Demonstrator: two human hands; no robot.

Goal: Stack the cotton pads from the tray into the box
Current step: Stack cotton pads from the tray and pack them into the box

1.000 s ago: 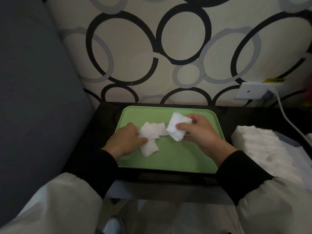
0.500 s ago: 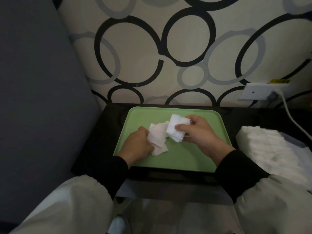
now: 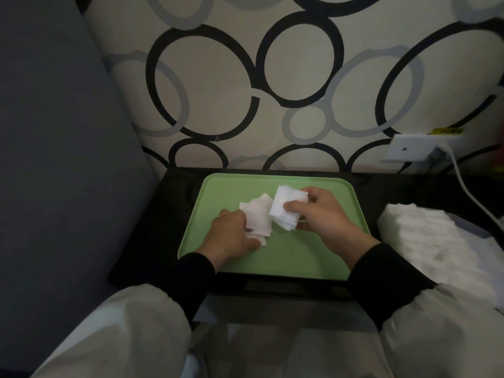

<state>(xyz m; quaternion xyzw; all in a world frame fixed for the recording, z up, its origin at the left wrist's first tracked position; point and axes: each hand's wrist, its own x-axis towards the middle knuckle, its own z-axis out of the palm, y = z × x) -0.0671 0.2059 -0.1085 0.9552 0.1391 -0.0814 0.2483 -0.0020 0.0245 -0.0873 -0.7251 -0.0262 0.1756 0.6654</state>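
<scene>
A green tray (image 3: 305,257) lies on the dark table. My right hand (image 3: 321,216) grips a stack of white square cotton pads (image 3: 286,208) above the tray's middle, thumb on top. My left hand (image 3: 231,236) pinches a few loose cotton pads (image 3: 257,216) lifted off the tray, just left of the stack. One more pad peeks out under the left fingers. A big pile of white pads (image 3: 436,241) sits in a container at the right, whose walls I cannot make out.
The dark table (image 3: 169,219) ends at a patterned wall behind. A grey cushion (image 3: 54,159) stands on the left. A wall socket (image 3: 420,148) with a white cable (image 3: 469,197) runs down at the right.
My left hand gathered the loose pads from the tray and raised them toward the stack in my right hand. The right hand stayed nearly still.
</scene>
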